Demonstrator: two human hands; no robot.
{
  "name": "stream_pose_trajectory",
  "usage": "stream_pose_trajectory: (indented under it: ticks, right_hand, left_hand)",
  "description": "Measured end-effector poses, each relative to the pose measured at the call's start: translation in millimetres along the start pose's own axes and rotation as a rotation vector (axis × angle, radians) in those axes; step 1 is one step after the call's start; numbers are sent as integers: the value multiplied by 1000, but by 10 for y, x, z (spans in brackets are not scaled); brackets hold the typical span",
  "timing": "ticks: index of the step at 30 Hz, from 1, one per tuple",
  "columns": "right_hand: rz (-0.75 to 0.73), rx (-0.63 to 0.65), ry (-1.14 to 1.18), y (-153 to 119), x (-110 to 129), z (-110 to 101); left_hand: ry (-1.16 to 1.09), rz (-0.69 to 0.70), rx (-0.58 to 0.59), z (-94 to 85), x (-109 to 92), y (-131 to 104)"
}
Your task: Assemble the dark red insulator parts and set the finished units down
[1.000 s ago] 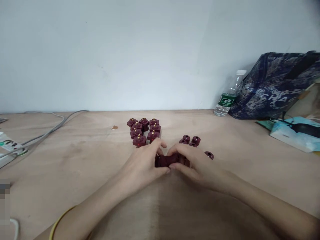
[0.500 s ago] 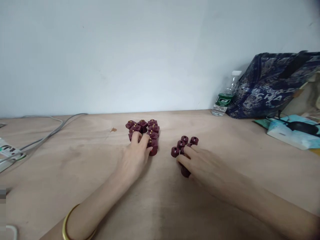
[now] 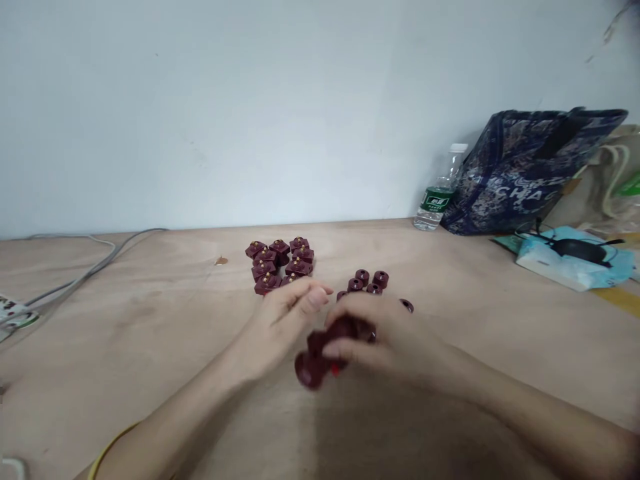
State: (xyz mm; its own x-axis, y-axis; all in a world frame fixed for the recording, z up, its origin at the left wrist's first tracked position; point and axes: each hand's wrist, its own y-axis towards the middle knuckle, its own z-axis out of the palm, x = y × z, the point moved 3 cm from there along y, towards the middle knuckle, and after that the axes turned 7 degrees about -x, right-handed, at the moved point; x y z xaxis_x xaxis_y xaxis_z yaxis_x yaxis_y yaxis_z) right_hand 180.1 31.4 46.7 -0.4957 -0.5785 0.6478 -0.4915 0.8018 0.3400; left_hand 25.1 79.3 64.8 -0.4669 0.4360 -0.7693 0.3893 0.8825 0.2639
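Observation:
My right hand [image 3: 383,330] is closed around dark red parts [image 3: 320,353], blurred by motion, with a bright red spot beneath them. Close on its left, my left hand [image 3: 287,320] has its thumb and fingers near each other; whether anything is between them is hidden. Beyond the left hand sits a group of dark red square pieces [image 3: 264,269] with small gold-coloured tips. Small dark red round pieces with holes [image 3: 381,279] lie beyond and beside my right hand, some partly covered by it.
A clear water bottle [image 3: 435,200] leans against a dark patterned bag [image 3: 515,180] by the wall. A blue-white tissue pack [image 3: 560,270] with a black object on it lies at right. Grey cables [image 3: 107,257] run across the left.
My right hand has lifted dark red parts and moved slightly left and nearer to me. My left hand has left the square pieces and moved toward the right hand. The view has shifted slightly.

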Motion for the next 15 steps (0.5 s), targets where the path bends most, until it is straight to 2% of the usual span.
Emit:
stream_pose_trajectory:
  ticks: [1, 2, 4, 7, 9, 11, 15]
  right_hand:
    - [50, -52, 21, 81, -97, -49]
    - [162, -150, 111, 141, -215, -100]
    - [318, -223, 283, 196, -411, -126]
    - [408, -163, 368, 183, -532, -86]
    - [392, -117, 279, 159, -511, -92]
    - [298, -115, 174, 152, -435, -146]
    - [9, -124, 123, 137, -213, -280]
  left_hand:
    - [-66, -23, 46, 63, -5, -14]
    - [-83, -32, 66, 122, -8, -27]
    - [-9, -16, 42, 213, -5, -49]
    - [179, 34, -25, 275, 8, -73]
    - [238, 43, -22, 274, 17, -74]
    - [137, -18, 21, 248, 40, -53]
    - [-432, -311, 293, 208, 107, -56]
